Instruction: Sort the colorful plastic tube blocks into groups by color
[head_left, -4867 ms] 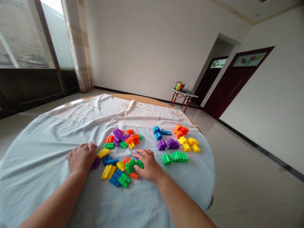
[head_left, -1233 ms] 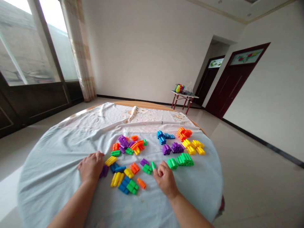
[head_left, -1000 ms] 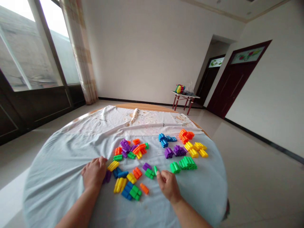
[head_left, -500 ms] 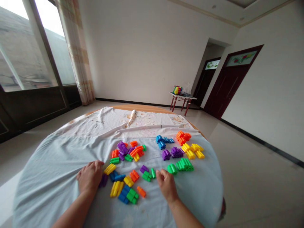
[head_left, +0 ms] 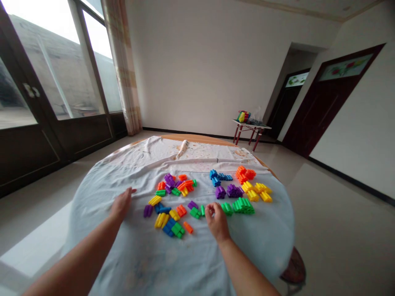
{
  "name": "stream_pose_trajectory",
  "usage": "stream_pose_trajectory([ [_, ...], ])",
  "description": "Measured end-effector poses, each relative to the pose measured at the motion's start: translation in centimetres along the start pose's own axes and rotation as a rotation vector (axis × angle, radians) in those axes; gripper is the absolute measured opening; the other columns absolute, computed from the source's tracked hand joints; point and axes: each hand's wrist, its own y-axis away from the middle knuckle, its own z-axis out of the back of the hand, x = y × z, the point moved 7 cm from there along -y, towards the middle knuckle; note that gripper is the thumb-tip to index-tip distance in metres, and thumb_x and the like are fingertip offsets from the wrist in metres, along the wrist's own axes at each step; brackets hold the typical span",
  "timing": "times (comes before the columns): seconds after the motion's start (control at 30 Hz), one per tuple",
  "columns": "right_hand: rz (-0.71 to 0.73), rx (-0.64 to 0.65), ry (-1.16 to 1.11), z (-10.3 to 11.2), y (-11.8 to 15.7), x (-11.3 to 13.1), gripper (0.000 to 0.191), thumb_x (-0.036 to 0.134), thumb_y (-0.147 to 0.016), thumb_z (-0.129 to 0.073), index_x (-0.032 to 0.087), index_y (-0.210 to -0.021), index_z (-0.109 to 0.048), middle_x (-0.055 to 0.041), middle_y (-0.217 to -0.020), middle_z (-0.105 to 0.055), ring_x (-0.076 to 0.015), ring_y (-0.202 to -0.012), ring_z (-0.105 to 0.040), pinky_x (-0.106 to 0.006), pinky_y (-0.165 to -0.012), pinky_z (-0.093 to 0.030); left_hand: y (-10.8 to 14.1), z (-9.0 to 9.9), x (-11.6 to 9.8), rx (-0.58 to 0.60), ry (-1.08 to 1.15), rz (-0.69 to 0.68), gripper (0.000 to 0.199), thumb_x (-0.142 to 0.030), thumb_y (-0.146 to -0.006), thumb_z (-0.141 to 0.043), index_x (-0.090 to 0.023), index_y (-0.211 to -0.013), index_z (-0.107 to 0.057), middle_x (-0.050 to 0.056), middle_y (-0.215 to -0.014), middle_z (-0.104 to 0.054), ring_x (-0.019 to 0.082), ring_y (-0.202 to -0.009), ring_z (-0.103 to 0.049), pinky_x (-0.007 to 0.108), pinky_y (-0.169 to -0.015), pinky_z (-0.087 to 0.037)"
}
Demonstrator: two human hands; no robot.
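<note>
- Right hand (head_left: 217, 222): fingers (head_left: 210, 210) curled inward, tips pressed close together. Whether they pinch anything cannot be told (the fingers hide the inner grip).
- Slim green block (head_left: 203, 210): on the cloth just left of those fingers; long axis runs near to far.
- Left hand (head_left: 121, 204): fingers spread, holding nothing, left of the blocks. Nearest are a yellow block (head_left: 154, 200) and a purple block (head_left: 148, 211).
- Near the right hand: a green block pair (head_left: 195, 212) on its left, a purple block pair (head_left: 192, 204) beyond that, and a green row (head_left: 242, 206) to the right.
- Base surface: pale blue cloth (head_left: 92, 197) over a round wooden table (head_left: 197, 137).
</note>
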Motion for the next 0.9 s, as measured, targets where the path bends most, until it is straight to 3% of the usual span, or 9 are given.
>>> stream_pose_trajectory([
  [0.13,0.002,-0.015,-0.032,0.1,0.0,0.0,0.014,0.03,-0.084,-0.047,0.018,-0.082,-0.055,-0.0062,-0.079,-0.059,-0.0164,-0.066,-0.054,-0.03,-0.063,-0.046,2.0,0.9,1.0,-0.039,-0.097,0.033,0.054,-0.041,-0.084,-0.025,-0.016,-0.11,-0.065,0.015,-0.119,-0.063,0.032,-0.111,-0.054,0.047,-0.093,-0.038],
  [0.3,-0.011,0.0,-0.033,0.0,0.0,-0.1,0.014,0.029,-0.084,-0.047,0.019,-0.083,-0.056,-0.0066,-0.081,-0.06,-0.0162,-0.065,-0.055,-0.03,-0.064,-0.047,3.5,-0.5,-0.2,-0.041,-0.182,-0.038,0.05,-0.038,-0.086,-0.025,-0.021,-0.116,-0.061,0.009,-0.137,-0.049,0.027,-0.129,-0.037,0.052,-0.109,-0.016],
  [0.73,-0.032,0.113,-0.027,-0.2,0.5,0.1,0.012,0.025,-0.087,-0.045,0.019,-0.086,-0.055,-0.0053,-0.08,-0.059,-0.0166,-0.072,-0.056,-0.029,-0.068,-0.047,3.9,-2.5,0.2,0.005,-0.313,-0.038,0.055,-0.04,-0.087,-0.023,-0.016,-0.131,-0.046,0.013,-0.145,-0.038,0.028,-0.134,-0.029,0.052,-0.109,-0.016],
  [0.9,0.103,0.166,0.052,-0.5,0.7,1.8,0.011,0.017,-0.083,-0.05,0.02,-0.091,-0.057,-0.0066,-0.089,-0.059,-0.0198,-0.087,-0.055,-0.035,-0.08,-0.046,4.1,-2.5,0.1,-0.003,-0.331,-0.033,0.054,-0.04,-0.088,-0.023,-0.017,-0.132,-0.045,0.012,-0.144,-0.039,0.027,-0.133,-0.029,0.05,-0.109,-0.017],
])
